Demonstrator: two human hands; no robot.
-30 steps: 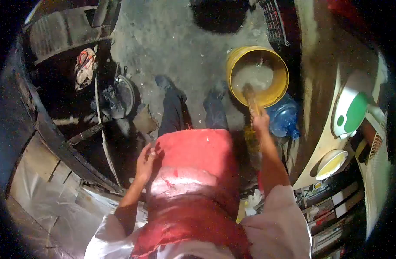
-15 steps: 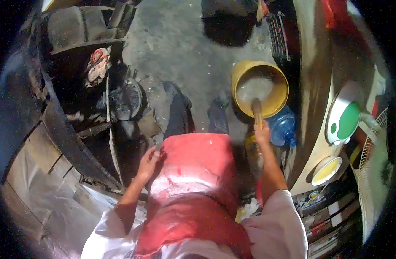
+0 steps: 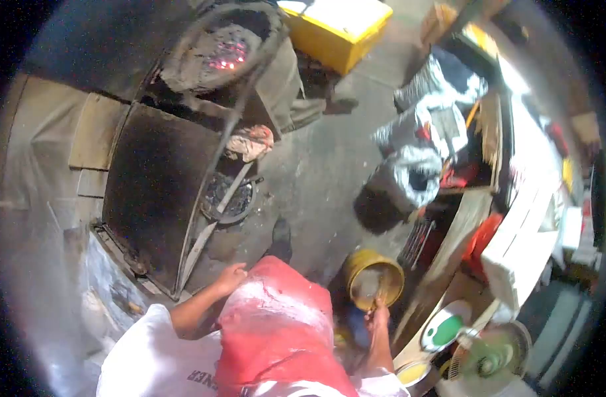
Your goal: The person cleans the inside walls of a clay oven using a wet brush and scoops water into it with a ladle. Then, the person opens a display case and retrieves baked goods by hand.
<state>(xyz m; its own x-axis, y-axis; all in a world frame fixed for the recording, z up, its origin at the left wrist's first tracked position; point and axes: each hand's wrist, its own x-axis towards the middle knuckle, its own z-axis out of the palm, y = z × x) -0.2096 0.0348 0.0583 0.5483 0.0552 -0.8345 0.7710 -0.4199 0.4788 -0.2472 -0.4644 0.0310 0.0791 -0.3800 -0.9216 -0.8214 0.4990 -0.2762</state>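
Note:
My right hand (image 3: 378,319) is closed around a wooden handle (image 3: 383,290) that reaches into a yellow bucket (image 3: 354,270). The handle's lower end is too unclear to tell what tool it is. Pale, cloudy contents (image 3: 367,282) show inside the bucket. My left hand (image 3: 231,276) hangs beside the red apron (image 3: 276,317) with its fingers loosely apart, holding nothing that I can see. Below the bucket, a blue plastic bottle (image 3: 357,324) is partly hidden.
At the upper left, embers (image 3: 229,55) glow in a round, ash-filled hearth (image 3: 184,66). A yellow box (image 3: 336,33) stands at the back. Silvery sacks (image 3: 408,175) line the right side of the floor. A green-and-white object (image 3: 446,325) and a fan (image 3: 494,357) are at the lower right.
My view has lifted and swung, bringing the hearth, yellow box and sacks into sight. The bucket sits lower in view. My right hand still grips the handle; my left stays by the apron.

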